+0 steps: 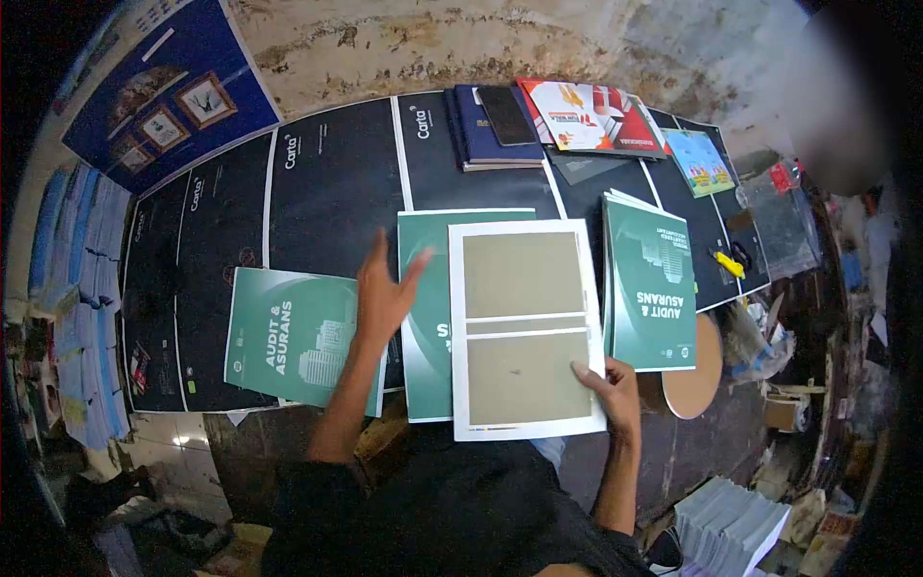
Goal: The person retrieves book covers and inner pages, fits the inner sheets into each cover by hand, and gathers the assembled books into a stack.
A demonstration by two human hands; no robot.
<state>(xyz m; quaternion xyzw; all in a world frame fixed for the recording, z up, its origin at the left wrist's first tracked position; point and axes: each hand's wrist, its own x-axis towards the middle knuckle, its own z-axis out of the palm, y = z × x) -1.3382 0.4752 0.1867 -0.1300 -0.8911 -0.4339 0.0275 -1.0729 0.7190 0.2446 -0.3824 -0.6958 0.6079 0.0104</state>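
My right hand (615,392) grips the lower right edge of a book cover sheet (527,380), thumb on top. White margins surround its two large beige board panels and a narrow strip between them. Partly under it lies a green printed cover (423,337). My left hand (386,293) is raised over the gap left of that cover, holding nothing, fingers spread and slightly blurred. Below my left forearm is another green cover (279,327) reading "AUDIT & ASURANS". To the right, a pile of similar green covers (654,288) lies with its lettering upside down.
A black table covering (336,192) carries dark blue books (471,144) with a phone (505,115) on top, red and white printed covers (596,120) and a yellow cutter (728,263). A round brown stool (694,370) is at the right; paper stacks (87,317) rise at the left.
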